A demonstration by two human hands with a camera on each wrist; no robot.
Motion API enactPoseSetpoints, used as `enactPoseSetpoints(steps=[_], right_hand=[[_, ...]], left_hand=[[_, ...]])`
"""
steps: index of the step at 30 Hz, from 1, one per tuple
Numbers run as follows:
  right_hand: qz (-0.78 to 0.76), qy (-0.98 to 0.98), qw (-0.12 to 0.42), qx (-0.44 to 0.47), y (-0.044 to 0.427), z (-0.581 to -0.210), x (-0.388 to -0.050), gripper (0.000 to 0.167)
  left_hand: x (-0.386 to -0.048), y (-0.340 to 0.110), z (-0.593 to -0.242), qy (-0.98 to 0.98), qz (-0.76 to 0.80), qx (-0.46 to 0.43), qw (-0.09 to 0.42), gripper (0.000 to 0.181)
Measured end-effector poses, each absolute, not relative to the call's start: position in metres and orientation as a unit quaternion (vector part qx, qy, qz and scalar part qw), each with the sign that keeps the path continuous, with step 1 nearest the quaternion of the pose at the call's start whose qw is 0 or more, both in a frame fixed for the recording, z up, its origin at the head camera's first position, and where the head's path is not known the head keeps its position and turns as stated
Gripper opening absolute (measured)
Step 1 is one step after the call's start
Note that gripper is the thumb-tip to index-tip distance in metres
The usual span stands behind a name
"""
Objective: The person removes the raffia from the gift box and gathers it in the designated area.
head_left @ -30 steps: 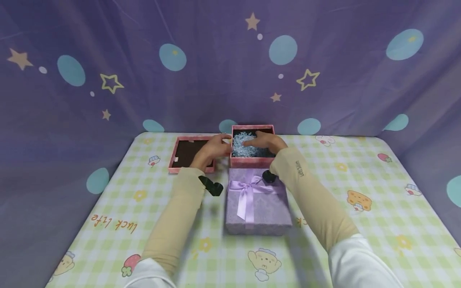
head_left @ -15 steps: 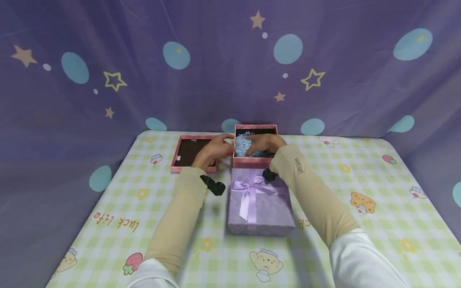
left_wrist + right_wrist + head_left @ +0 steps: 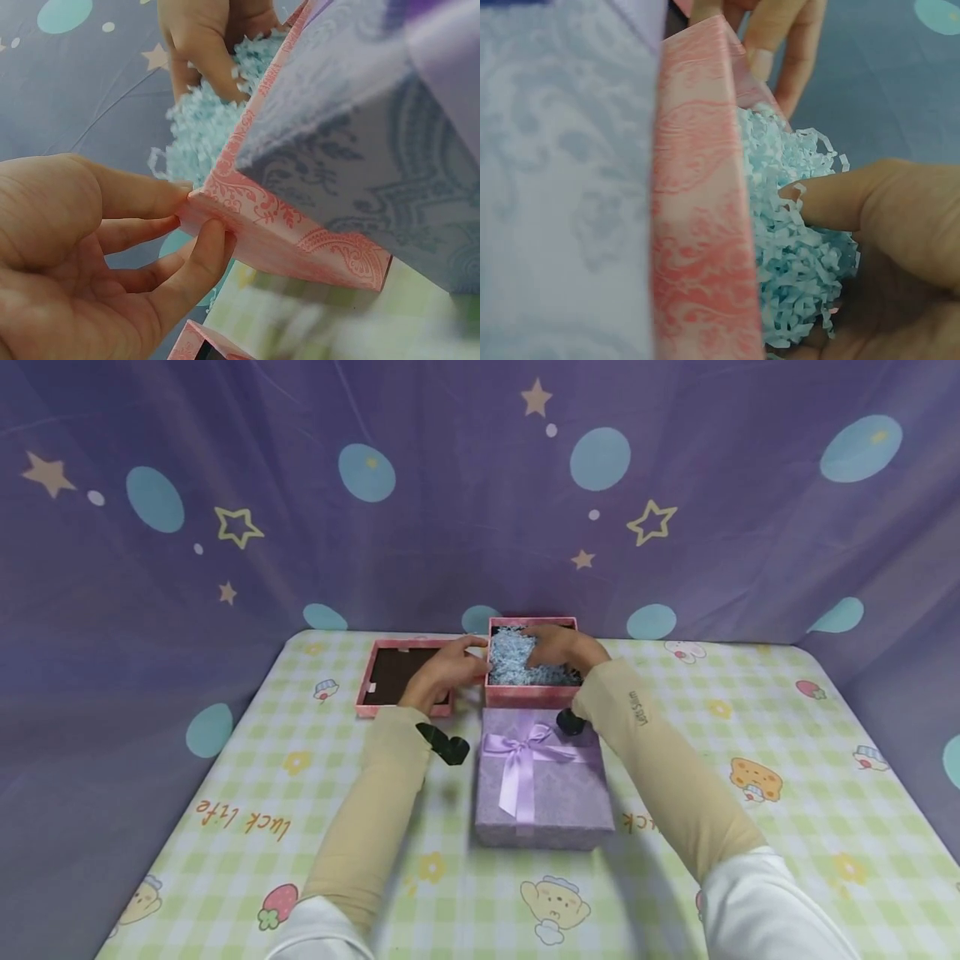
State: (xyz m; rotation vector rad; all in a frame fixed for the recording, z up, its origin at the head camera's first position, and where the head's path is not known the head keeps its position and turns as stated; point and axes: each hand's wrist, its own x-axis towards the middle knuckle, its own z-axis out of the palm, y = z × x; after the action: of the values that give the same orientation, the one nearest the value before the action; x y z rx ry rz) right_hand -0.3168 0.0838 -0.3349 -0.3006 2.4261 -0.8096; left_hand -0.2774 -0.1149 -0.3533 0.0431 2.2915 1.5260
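A pink patterned open box (image 3: 525, 697) stands at the back of the table. Light blue shredded paper (image 3: 512, 658) fills much of it, bunched under the right hand. My left hand (image 3: 453, 667) holds the box's left wall; the left wrist view shows fingertips (image 3: 215, 234) against its outside near the rim. Over the box, my right hand (image 3: 562, 645) has its fingers in the shreds. The right wrist view shows the thumb (image 3: 829, 199) sunk into the clump, the other fingers curled at its far side, partly hidden by paper.
A lavender gift box (image 3: 543, 802) with a ribbon bow stands directly in front of the pink box. To the left lies a pink lid (image 3: 393, 677) with a dark inside, partly behind the left hand. A purple curtain (image 3: 450, 485) rises behind the table.
My right hand has shifted slightly right and back within the box. The blue shreds now spread over more of the dark bottom. My left hand stays at the box's side.
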Motion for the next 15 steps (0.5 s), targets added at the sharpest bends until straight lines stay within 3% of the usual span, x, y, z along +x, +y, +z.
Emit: enactPoseSetpoints(steps=[15], right_hand=[[-0.364,0.899,0.21,-0.121,0.104,-0.324,-0.305,0.073]], left_hand=[[-0.278,-0.116,-0.354,0.825,0.532,0.015,0.192,0.055]])
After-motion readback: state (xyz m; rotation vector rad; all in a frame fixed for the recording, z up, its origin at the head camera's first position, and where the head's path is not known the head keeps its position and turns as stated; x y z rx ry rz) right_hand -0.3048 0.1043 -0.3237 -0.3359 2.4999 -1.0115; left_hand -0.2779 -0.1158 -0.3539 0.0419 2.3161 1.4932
